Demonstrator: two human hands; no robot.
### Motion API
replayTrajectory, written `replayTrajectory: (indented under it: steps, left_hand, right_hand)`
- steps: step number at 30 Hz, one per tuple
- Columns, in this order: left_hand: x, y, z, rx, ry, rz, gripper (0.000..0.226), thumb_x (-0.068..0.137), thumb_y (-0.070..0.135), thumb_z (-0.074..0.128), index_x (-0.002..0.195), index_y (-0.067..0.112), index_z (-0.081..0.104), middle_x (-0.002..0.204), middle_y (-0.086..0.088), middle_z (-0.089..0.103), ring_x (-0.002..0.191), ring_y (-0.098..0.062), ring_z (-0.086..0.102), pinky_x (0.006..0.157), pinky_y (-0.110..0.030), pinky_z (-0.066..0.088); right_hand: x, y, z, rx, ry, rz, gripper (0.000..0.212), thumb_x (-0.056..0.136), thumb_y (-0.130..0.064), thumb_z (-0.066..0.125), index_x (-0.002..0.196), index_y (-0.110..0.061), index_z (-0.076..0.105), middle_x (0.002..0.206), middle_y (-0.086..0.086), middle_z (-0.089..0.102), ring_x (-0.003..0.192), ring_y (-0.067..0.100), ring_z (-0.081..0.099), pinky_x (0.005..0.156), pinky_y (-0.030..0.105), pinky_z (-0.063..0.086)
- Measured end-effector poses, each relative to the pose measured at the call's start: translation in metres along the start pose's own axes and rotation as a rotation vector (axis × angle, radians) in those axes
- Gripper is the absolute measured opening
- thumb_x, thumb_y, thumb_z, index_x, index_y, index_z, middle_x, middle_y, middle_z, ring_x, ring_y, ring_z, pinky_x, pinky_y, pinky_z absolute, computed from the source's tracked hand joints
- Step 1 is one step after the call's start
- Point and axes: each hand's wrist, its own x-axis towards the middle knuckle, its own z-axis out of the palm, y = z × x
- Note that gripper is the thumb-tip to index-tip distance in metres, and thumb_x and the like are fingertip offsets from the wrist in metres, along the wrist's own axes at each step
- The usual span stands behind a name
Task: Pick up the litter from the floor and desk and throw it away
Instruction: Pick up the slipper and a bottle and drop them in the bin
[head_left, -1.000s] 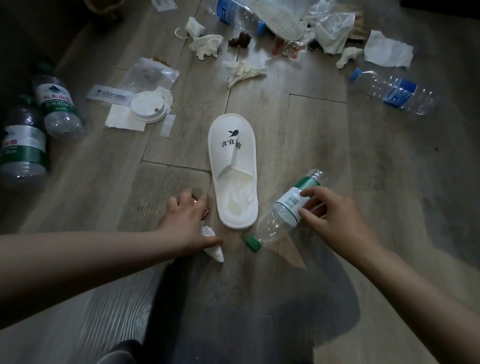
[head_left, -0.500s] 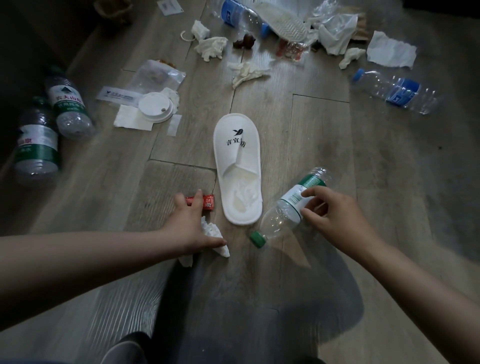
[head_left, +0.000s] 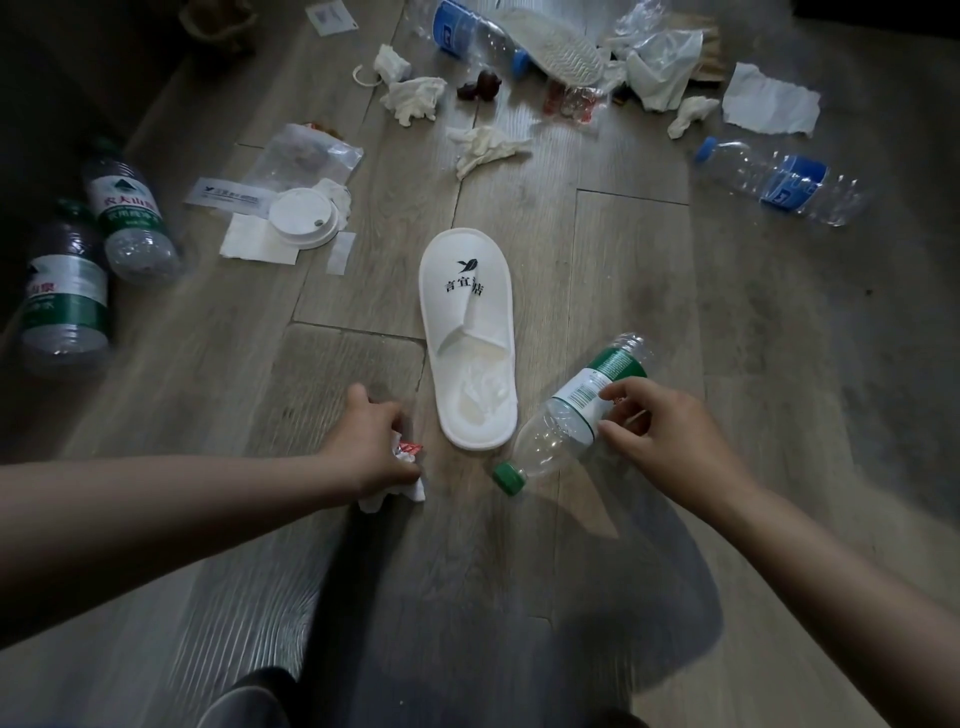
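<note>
The wooden floor (head_left: 649, 291) is strewn with litter from one end to the other. A white slipper (head_left: 470, 332) lies in the middle, toe pointing away. To its right, the right hand (head_left: 670, 441) grips an empty green-capped bottle (head_left: 563, 415) around its label, cap end tilted down toward the boards. Two green-labelled bottles (head_left: 98, 254) lie far left, and a blue-labelled bottle (head_left: 779, 179) lies far right. Just left of the slipper's heel, the left hand (head_left: 366, 449) is closed over a crumpled tissue (head_left: 400, 491) and a small red wrapper (head_left: 408, 448).
</note>
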Motion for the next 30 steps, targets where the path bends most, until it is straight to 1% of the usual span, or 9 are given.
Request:
replayTrajectory:
  steps: [3,6,10,13,15,18,22,26,30]
  left_hand:
    - [0.003,0.004,-0.007,-0.069,0.035,-0.038,0.033,0.065,0.035,0.083,0.079,0.023,0.055,0.107,-0.006,0.037,0.077,-0.011,0.048,0.069,-0.023,0.041]
    - [0.010,0.020,-0.021,-0.157,0.133,-0.027,0.032,0.063,0.039,0.084,0.078,0.019,0.063,0.102,-0.011,0.048,0.086,-0.017,0.052,0.058,-0.021,0.034]
    - [0.026,0.043,-0.037,-0.345,0.243,-0.077,0.039,0.063,0.036,0.086,0.085,0.011,0.066,0.106,-0.018,0.060,0.093,-0.025,0.060,0.071,-0.024,0.042]
    - [0.036,0.058,-0.035,-0.386,0.272,-0.115,0.046,0.064,0.037,0.085,0.094,0.008,0.066,0.114,-0.018,0.057,0.095,-0.026,0.061,0.079,-0.026,0.046]
    - [0.039,0.070,-0.026,-0.371,0.226,-0.135,0.061,0.063,0.042,0.085,0.109,0.009,0.063,0.123,-0.016,0.049,0.103,-0.026,0.057,0.089,-0.029,0.045]
    - [0.041,0.085,-0.010,-0.298,0.184,-0.182,0.086,0.055,0.055,0.085,0.125,0.019,0.050,0.128,-0.011,0.036,0.117,-0.031,0.046,0.103,-0.035,0.037]
    - [0.046,0.094,0.000,-0.150,0.172,-0.242,0.107,0.052,0.064,0.081,0.136,0.019,0.032,0.135,-0.011,0.029,0.124,-0.036,0.032,0.104,-0.041,0.032]
    - [0.051,0.103,0.008,-0.063,0.177,-0.263,0.111,0.053,0.067,0.079,0.137,0.019,0.024,0.136,-0.010,0.025,0.122,-0.035,0.029,0.101,-0.039,0.032]
    - [0.056,0.105,0.011,-0.022,0.185,-0.273,0.108,0.052,0.067,0.078,0.134,0.020,0.026,0.135,-0.010,0.027,0.122,-0.033,0.029,0.099,-0.040,0.034]
  right_hand:
    - [0.000,0.000,-0.002,-0.001,0.008,0.006,0.025,0.084,-0.021,0.070,0.108,-0.021,0.067,0.076,-0.014,0.061,0.066,-0.006,0.057,0.060,0.009,0.041]
    - [0.000,-0.001,-0.003,-0.009,0.013,0.010,0.025,0.084,-0.022,0.070,0.109,-0.023,0.066,0.076,-0.016,0.060,0.066,-0.007,0.057,0.060,0.008,0.040]
    - [0.002,0.000,-0.006,-0.009,0.029,0.021,0.024,0.083,-0.019,0.070,0.107,-0.021,0.067,0.076,-0.016,0.061,0.064,-0.006,0.057,0.060,0.009,0.041]
    - [0.004,-0.001,-0.008,0.001,0.029,0.039,0.022,0.083,-0.019,0.070,0.106,-0.018,0.068,0.075,-0.013,0.062,0.064,-0.001,0.057,0.062,0.015,0.045]
    - [0.006,-0.001,-0.009,-0.011,0.068,0.060,0.022,0.083,-0.022,0.070,0.105,-0.018,0.067,0.077,-0.010,0.064,0.066,0.002,0.058,0.062,0.020,0.045]
    - [0.010,0.002,-0.007,-0.078,0.105,0.177,0.041,0.082,-0.036,0.069,0.117,-0.016,0.060,0.104,0.002,0.058,0.089,0.017,0.059,0.074,0.029,0.045]
    - [0.020,-0.001,0.006,-0.004,0.025,0.433,0.080,0.077,-0.054,0.066,0.136,-0.011,0.034,0.135,0.014,0.036,0.120,0.034,0.046,0.092,0.039,0.040]
    - [0.038,-0.009,0.017,0.024,-0.001,0.500,0.103,0.075,-0.061,0.066,0.147,-0.006,0.016,0.144,0.017,0.029,0.124,0.036,0.044,0.096,0.042,0.041]
    - [0.050,-0.015,0.022,0.023,-0.021,0.473,0.107,0.074,-0.057,0.070,0.148,-0.007,0.011,0.141,0.017,0.034,0.123,0.034,0.045,0.094,0.039,0.041]
